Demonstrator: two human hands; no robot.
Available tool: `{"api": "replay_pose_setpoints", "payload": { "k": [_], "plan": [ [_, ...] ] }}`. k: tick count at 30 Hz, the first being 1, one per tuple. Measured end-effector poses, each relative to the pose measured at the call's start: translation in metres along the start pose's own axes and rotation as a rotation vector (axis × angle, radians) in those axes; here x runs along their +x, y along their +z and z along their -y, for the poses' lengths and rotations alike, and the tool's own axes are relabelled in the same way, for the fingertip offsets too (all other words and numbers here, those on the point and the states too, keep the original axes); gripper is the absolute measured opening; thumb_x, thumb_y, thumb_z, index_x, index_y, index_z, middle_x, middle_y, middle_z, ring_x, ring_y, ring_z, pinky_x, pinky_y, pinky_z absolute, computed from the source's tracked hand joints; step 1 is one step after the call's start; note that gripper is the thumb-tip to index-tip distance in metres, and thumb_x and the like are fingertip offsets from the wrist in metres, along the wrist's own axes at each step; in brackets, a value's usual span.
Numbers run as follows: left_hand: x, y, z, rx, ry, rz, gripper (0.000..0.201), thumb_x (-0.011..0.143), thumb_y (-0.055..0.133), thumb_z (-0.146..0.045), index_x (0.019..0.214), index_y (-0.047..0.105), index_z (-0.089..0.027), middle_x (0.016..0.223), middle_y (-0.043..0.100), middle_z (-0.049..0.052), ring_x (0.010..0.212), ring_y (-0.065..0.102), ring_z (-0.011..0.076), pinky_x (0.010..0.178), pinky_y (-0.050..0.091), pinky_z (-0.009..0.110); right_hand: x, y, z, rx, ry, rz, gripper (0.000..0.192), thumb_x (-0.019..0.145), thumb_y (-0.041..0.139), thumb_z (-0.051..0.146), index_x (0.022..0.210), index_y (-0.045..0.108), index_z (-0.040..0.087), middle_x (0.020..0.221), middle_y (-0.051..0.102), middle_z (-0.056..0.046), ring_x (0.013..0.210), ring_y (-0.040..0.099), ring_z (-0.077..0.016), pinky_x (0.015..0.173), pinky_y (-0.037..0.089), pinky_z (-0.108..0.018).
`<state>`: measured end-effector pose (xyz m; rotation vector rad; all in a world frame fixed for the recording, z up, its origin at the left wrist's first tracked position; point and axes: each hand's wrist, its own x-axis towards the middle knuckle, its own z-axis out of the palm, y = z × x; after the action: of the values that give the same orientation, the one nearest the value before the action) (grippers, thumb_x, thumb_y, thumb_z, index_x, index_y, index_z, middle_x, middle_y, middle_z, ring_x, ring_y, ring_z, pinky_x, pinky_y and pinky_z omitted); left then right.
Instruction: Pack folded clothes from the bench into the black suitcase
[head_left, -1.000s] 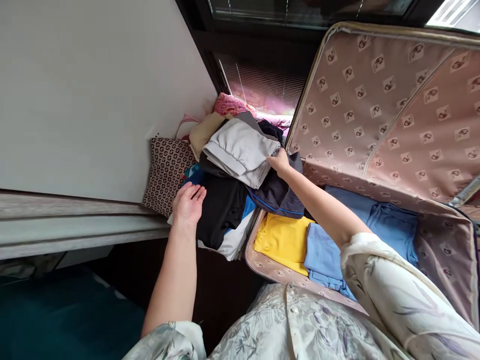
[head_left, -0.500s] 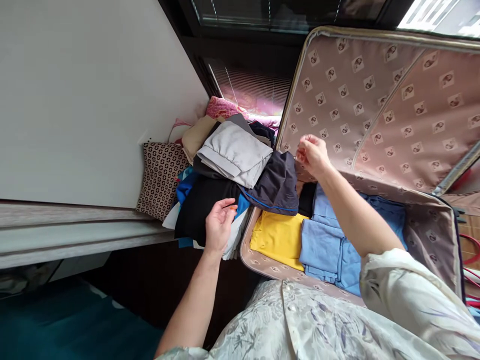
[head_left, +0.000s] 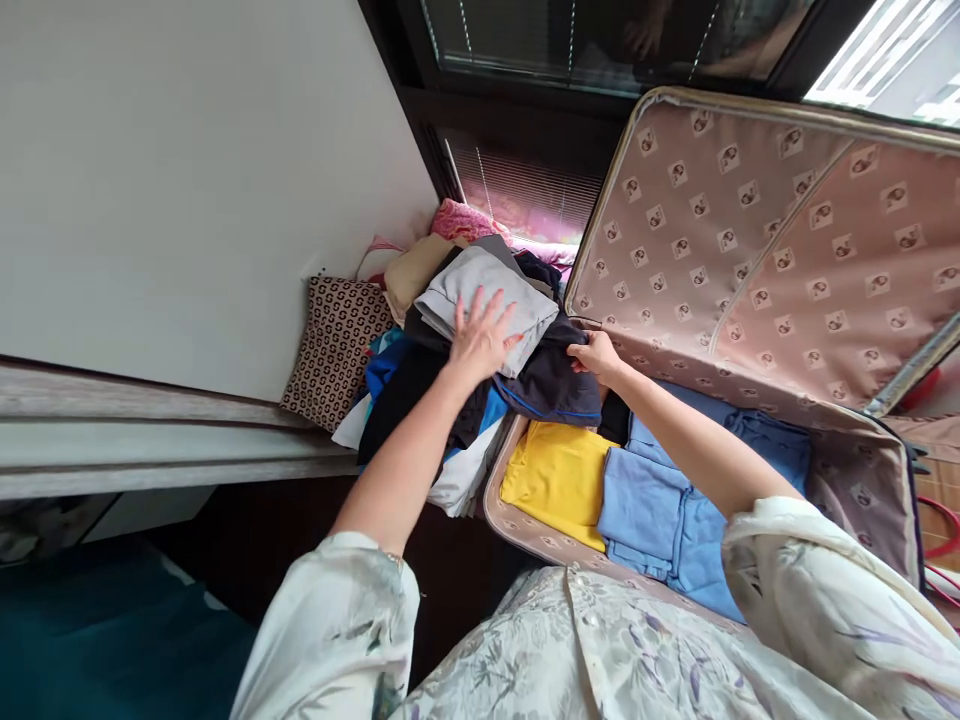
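The largest thing in view, the open suitcase (head_left: 667,250), stands on the person's right, its lid raised and its base holding a folded yellow garment (head_left: 559,475) in the near left corner, with folded blue garments (head_left: 645,500) beside it. Against its left side lies the heap of clothes (head_left: 397,400), which a patterned cushion (head_left: 341,340) borders on the far left.

Within the heap, nearest the suitcase, is a dark garment (head_left: 551,375) with blue piping. It emerges from under a folded light grey garment (head_left: 529,310) and extends rightward, its piped hem running roughly left to right along the near side and its lower right corner reaching over the suitcase rim, just beyond the yellow garment. The grey garment lies up and to the left of it, covering its inner end.

The right hand (head_left: 600,355) is the nearer to the dark garment's free end: thumb and fingers pinch its right edge, though how many layers of cloth they have caught is too small to tell. The left hand (head_left: 480,345) grips nothing; it rests palm down, fingers spread, on the grey garment, to the left of the pinched edge and across the dark garment from it.
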<state>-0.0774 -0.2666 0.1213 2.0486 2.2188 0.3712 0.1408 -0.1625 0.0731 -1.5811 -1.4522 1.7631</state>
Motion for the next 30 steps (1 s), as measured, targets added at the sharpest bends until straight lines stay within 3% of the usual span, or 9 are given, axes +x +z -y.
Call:
{"api": "replay_pose_setpoints", "payload": {
  "k": [5, 8, 11, 14, 17, 20, 24, 27, 30],
  "plan": [
    [0.019, 0.018, 0.079, 0.107, -0.223, 0.231, 0.067, 0.102, 0.037, -0.053, 0.162, 0.037, -0.023, 0.172, 0.022, 0.012, 0.158, 0.011, 0.0396, 0.123, 0.011, 0.065, -0.015, -0.056, 0.070, 0.348, -0.516, -0.020, 0.021, 0.069, 0.074, 0.028, 0.079, 0.056, 0.022, 0.060, 0.056, 0.007, 0.051, 0.056, -0.0097, 0.048, 0.050, -0.022],
    [0.011, 0.028, 0.084, 0.137, -0.241, 0.222, 0.071, 0.101, 0.034, -0.055, 0.165, 0.030, -0.023, 0.174, 0.014, 0.010, 0.160, 0.004, 0.0385, 0.125, 0.008, 0.064, -0.003, -0.104, 0.111, 0.489, -0.788, -0.053, 0.025, 0.073, 0.076, 0.029, 0.088, 0.056, 0.026, 0.071, 0.058, 0.006, 0.067, 0.059, -0.0111, 0.062, 0.056, -0.025],
    [0.008, 0.030, 0.075, 0.142, -0.237, 0.226, 0.071, 0.101, 0.034, -0.055, 0.165, 0.031, -0.024, 0.174, 0.014, 0.010, 0.160, 0.003, 0.0387, 0.125, 0.007, 0.064, 0.034, -0.145, 0.104, 0.417, -0.762, -0.181, 0.026, 0.078, 0.074, 0.032, 0.093, 0.053, 0.028, 0.067, 0.051, 0.007, 0.062, 0.051, -0.0102, 0.058, 0.052, -0.025],
    [0.008, 0.030, 0.072, 0.126, -0.227, 0.197, 0.071, 0.100, 0.037, -0.052, 0.164, 0.032, -0.023, 0.173, 0.017, 0.011, 0.160, 0.005, 0.0395, 0.124, 0.007, 0.065, 0.067, -0.174, 0.042, 0.215, -0.521, -0.396, 0.034, 0.079, 0.068, 0.034, 0.108, 0.052, 0.026, 0.073, 0.052, 0.006, 0.060, 0.053, -0.0114, 0.053, 0.048, -0.026],
    [0.006, 0.031, 0.074, 0.107, -0.201, 0.151, 0.069, 0.099, 0.041, -0.049, 0.163, 0.036, -0.023, 0.172, 0.020, 0.012, 0.159, 0.006, 0.0397, 0.124, 0.007, 0.066, 0.061, -0.189, -0.041, -0.035, -0.407, -0.598, 0.051, 0.076, 0.066, 0.030, 0.123, 0.049, 0.023, 0.082, 0.060, 0.001, 0.067, 0.060, -0.0165, 0.060, 0.054, -0.033],
    [0.005, 0.031, 0.073, 0.091, -0.193, 0.133, 0.067, 0.098, 0.043, -0.046, 0.161, 0.039, -0.022, 0.171, 0.022, 0.013, 0.159, 0.007, 0.0398, 0.124, 0.006, 0.066, 0.015, -0.190, -0.117, -0.361, -0.529, -0.612, 0.047, 0.075, 0.062, 0.032, 0.120, 0.055, 0.021, 0.104, 0.065, -0.010, 0.093, 0.065, -0.0241, 0.074, 0.059, -0.041],
    [0.004, 0.016, 0.061, 0.089, -0.186, 0.117, 0.063, 0.096, 0.049, -0.042, 0.156, 0.046, -0.021, 0.169, 0.027, 0.015, 0.158, 0.010, 0.0412, 0.124, 0.008, 0.067, -0.067, -0.173, -0.201, -0.554, -0.543, -0.574, 0.033, 0.079, 0.059, 0.035, 0.110, 0.064, 0.021, 0.129, 0.060, -0.017, 0.117, 0.060, -0.0304, 0.073, 0.061, -0.040],
    [0.001, 0.003, 0.033, 0.035, -0.185, 0.027, 0.058, 0.095, 0.053, -0.037, 0.150, 0.051, -0.019, 0.165, 0.033, 0.017, 0.156, 0.020, 0.0399, 0.125, 0.014, 0.062, -0.120, -0.162, -0.260, -0.547, -0.389, -0.485, 0.029, 0.079, 0.058, 0.038, 0.100, 0.067, 0.021, 0.108, 0.068, -0.015, 0.100, 0.066, -0.0283, 0.072, 0.060, -0.041],
    [-0.017, 0.020, -0.020, -0.228, -0.164, -0.046, 0.049, 0.096, 0.053, -0.034, 0.142, 0.058, -0.018, 0.154, 0.048, 0.017, 0.146, 0.041, 0.0336, 0.122, 0.032, 0.050, -0.161, -0.159, -0.307, -0.477, -0.168, -0.419, 0.029, 0.079, 0.058, 0.039, 0.098, 0.068, 0.021, 0.098, 0.073, -0.011, 0.084, 0.069, -0.0239, 0.078, 0.060, -0.042]
  ]
}}
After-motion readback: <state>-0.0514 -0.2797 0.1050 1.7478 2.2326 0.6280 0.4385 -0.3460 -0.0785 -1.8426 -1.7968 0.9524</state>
